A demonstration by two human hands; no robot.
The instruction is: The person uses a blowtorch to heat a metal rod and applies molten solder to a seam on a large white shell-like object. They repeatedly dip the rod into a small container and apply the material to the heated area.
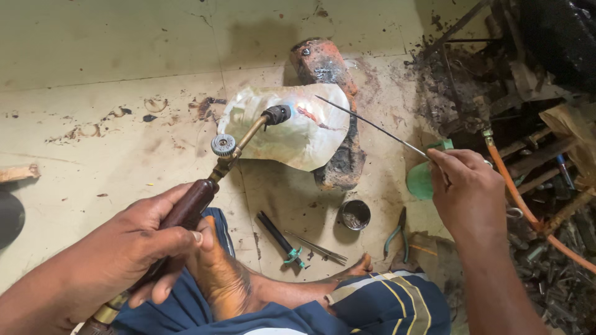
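My left hand [133, 245] grips the dark brown handle of a brass gas torch [214, 167]. Its black nozzle points at a thin, shiny metal sheet [298, 133] that leans on a scorched red brick [332, 80]. My right hand [465, 189] pinches a long thin metal rod [372, 126], and the rod's tip reaches over the sheet near its upper right edge. The torch's round valve knob sits just left of the sheet. No flame is clearly visible.
I sit cross-legged on a stained tiled floor, my bare feet and blue striped cloth [372, 304] below. A small round tin [355, 214], green-handled pliers [395, 234], a black tool [279, 239] and tweezers lie near. An orange hose [528, 208] and dark scrap pile [534, 124] fill the right.
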